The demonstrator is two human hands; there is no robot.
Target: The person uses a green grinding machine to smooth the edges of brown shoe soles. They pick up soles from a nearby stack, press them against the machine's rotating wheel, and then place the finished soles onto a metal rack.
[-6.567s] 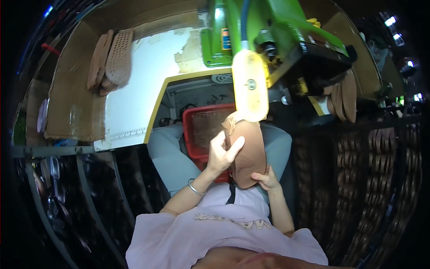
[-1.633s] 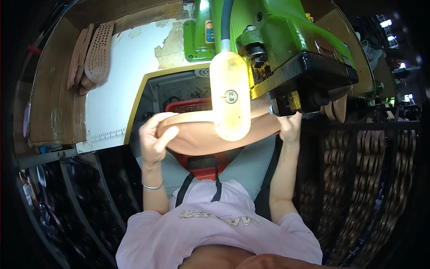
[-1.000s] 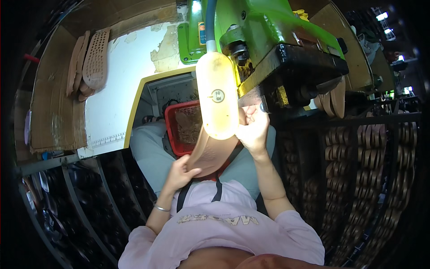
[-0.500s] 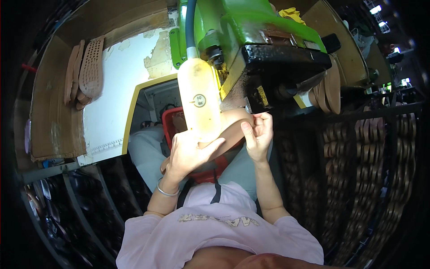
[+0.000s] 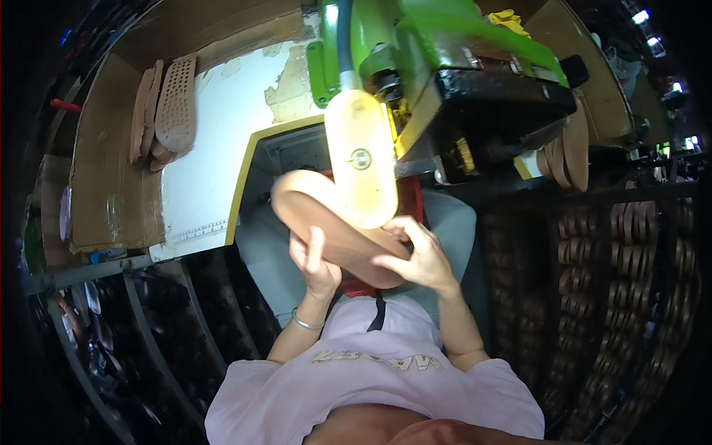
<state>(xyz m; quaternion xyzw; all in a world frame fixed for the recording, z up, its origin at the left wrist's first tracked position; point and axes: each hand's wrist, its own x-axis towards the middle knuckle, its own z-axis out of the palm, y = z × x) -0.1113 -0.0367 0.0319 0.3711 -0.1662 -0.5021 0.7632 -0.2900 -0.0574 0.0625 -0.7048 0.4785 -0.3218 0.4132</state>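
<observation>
While both hands press a brown shoe sole (image 5: 326, 222) up against the cream guard (image 5: 361, 167) of the green machine (image 5: 430, 67), the left hand (image 5: 315, 265) fingers close under it and the right hand (image 5: 419, 256) fingers grip its end below the guard. Those right fingertips sit very near the working part, so a slip of the sole could likely pull them in.

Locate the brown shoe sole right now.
In the head view, the brown shoe sole sits centre frame, held by the left hand and right hand, against the green machine's cream guard.

The green machine (image 5: 445, 67) and its cream guard (image 5: 361, 167) crowd above the sole (image 5: 326, 230)
</observation>
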